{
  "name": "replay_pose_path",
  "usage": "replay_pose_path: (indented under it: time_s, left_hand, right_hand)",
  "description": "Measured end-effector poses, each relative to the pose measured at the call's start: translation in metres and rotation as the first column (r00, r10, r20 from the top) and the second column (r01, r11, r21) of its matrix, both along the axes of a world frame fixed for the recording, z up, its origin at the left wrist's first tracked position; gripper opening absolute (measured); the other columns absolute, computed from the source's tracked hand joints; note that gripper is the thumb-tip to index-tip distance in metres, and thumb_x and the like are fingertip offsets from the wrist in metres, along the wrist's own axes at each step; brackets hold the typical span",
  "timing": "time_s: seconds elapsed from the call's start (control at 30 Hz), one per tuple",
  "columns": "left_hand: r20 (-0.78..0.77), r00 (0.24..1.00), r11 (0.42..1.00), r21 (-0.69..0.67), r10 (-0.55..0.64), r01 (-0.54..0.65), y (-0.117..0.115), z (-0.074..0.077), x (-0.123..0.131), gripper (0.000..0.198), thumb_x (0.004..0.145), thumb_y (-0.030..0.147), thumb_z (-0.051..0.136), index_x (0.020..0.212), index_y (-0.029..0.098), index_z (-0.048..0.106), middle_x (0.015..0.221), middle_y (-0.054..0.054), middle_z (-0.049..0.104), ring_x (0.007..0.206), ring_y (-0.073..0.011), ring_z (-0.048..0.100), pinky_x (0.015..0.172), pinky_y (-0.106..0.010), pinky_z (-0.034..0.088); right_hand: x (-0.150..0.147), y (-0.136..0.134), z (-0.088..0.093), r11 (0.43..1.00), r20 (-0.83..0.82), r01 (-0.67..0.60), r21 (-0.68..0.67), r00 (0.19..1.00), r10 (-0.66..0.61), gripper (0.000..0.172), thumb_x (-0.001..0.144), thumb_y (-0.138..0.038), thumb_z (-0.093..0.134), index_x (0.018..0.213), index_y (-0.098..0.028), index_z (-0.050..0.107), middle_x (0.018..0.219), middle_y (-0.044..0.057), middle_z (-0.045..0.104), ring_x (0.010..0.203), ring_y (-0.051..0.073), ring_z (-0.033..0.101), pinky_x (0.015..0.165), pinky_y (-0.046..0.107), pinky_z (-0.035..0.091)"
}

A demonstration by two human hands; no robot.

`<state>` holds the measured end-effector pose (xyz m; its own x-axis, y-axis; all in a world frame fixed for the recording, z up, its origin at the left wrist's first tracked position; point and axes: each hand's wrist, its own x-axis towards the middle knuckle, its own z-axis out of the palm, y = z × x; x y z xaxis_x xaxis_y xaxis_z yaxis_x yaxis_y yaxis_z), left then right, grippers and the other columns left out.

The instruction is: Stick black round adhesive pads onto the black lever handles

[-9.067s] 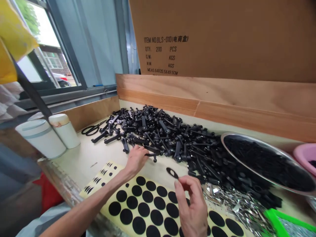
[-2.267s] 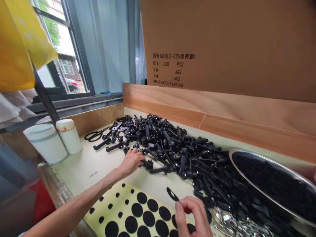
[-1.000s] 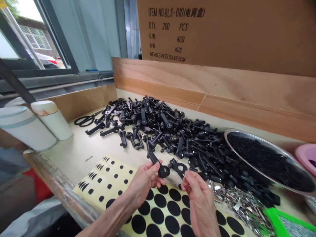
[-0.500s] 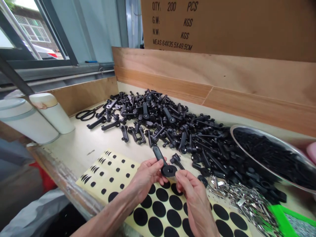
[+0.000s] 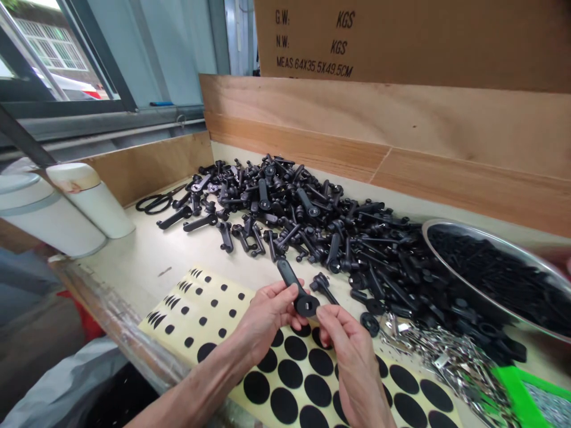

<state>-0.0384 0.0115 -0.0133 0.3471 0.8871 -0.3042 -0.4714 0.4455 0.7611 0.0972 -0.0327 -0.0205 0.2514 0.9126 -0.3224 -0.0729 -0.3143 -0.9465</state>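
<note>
My left hand (image 5: 267,315) grips the shaft of a black plastic clamping lever (image 5: 289,279), which tilts up and away from me. The fingertips of my right hand (image 5: 348,356) pinch the lever's round head at its near side. That hand hides part of the head. A separate small black lever (image 5: 323,287) lies just beyond my right hand, at the edge of a large heap of black levers (image 5: 312,226). Both hands hover over a yellow sheet of black adhesive dots (image 5: 214,303).
A steel bowl (image 5: 491,245) of small black parts stands at the right, above loose silver metal clips (image 5: 446,362) and a green tray (image 5: 517,395). Black scissors (image 5: 154,204) and white canisters (image 5: 84,202) stand at the left. Wooden boards (image 5: 401,125) back the bench.
My left hand has taken a lever from the heap and my right hand has joined it at the head. The black oval piece no longer shows apart in my right fingers. My view has tilted downward.
</note>
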Motion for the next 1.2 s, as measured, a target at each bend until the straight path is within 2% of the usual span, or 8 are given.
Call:
replay_pose_path:
  time_s: [0.3, 0.77, 0.93, 1.2]
  left_hand:
    - [-0.009, 1.0, 1.0, 0.002, 0.003, -0.003, -0.0001, -0.0007, 0.0004, 0.029, 0.081, 0.038, 0.069, 0.095, 0.012, 0.067, 0.079, -0.006, 0.066, 0.058, -0.011, 0.057, 0.056, -0.024, 0.043]
    - [-0.016, 1.0, 1.0, -0.01, -0.005, 0.005, -0.0009, 0.0009, -0.0003, 0.036, 0.078, 0.041, 0.071, 0.097, 0.011, 0.068, 0.079, -0.009, 0.069, 0.059, -0.0123, 0.059, 0.057, -0.024, 0.044]
    - [-0.023, 1.0, 1.0, -0.013, -0.007, 0.007, -0.0007, 0.002, -0.001, 0.035, 0.081, 0.039, 0.069, 0.099, 0.009, 0.067, 0.079, -0.01, 0.069, 0.059, -0.012, 0.058, 0.057, -0.024, 0.045]
    - [-0.019, 1.0, 1.0, 0.001, -0.01, 0.01, -0.0003, 0.0007, -0.0007, 0.031, 0.08, 0.038, 0.07, 0.098, 0.013, 0.069, 0.089, -0.01, 0.069, 0.061, -0.0112, 0.059, 0.056, -0.022, 0.044]
  right_hand:
    - [-0.0046, 0.0002, 0.0041, 0.995, -0.006, -0.004, 0.098, 1.0, 0.005, 0.034, 0.075, -0.052, 0.066, 0.066, -0.02, 0.062, 0.055, -0.004, 0.043, 0.056, 0.013, 0.037, 0.055, 0.025, 0.034]
    - [-0.0029, 0.0004, -0.0005, 1.0, 0.049, 0.017, 0.024, 0.999, -0.018, 0.036, 0.076, -0.056, 0.064, 0.068, -0.02, 0.061, 0.055, -0.004, 0.044, 0.055, 0.012, 0.035, 0.053, 0.025, 0.03]
    - [-0.003, 0.0004, 0.0012, 0.999, 0.046, 0.017, 0.038, 0.999, -0.019, 0.036, 0.076, -0.054, 0.065, 0.066, -0.02, 0.061, 0.055, -0.004, 0.045, 0.055, 0.012, 0.036, 0.052, 0.025, 0.031]
    - [-0.004, 0.0025, 0.0052, 0.991, 0.05, 0.006, 0.131, 0.999, -0.012, 0.032, 0.078, -0.05, 0.065, 0.065, -0.02, 0.062, 0.052, -0.004, 0.042, 0.052, 0.012, 0.035, 0.051, 0.026, 0.031]
